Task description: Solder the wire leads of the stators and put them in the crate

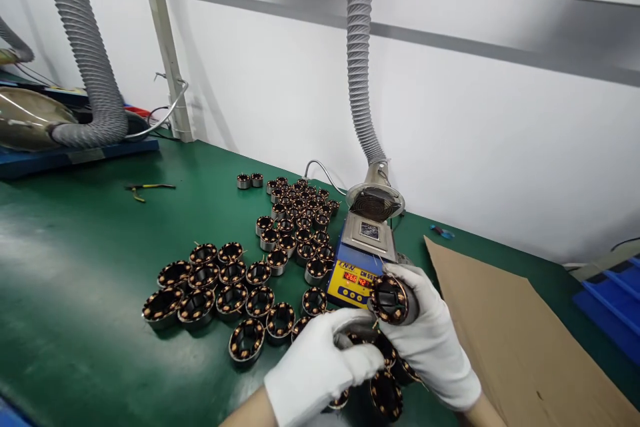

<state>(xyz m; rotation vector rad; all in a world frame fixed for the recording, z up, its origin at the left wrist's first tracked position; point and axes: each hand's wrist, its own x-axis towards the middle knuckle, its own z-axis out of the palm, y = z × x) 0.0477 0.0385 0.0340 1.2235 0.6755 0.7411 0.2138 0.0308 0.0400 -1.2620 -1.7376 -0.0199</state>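
Observation:
Both my hands wear white gloves. My right hand is closed around a round motor stator with copper windings, held up just in front of a blue and yellow solder pot with a red display. My left hand is curled shut over another stator low on the green mat, beside a few more stators. Many more stators lie in rows to the left of the hands.
A grey fume hose drops to a round intake above the solder pot. A second hose hangs at far left. A cardboard sheet lies on the right, blue bins beyond it. Yellow-handled pliers lie on the mat.

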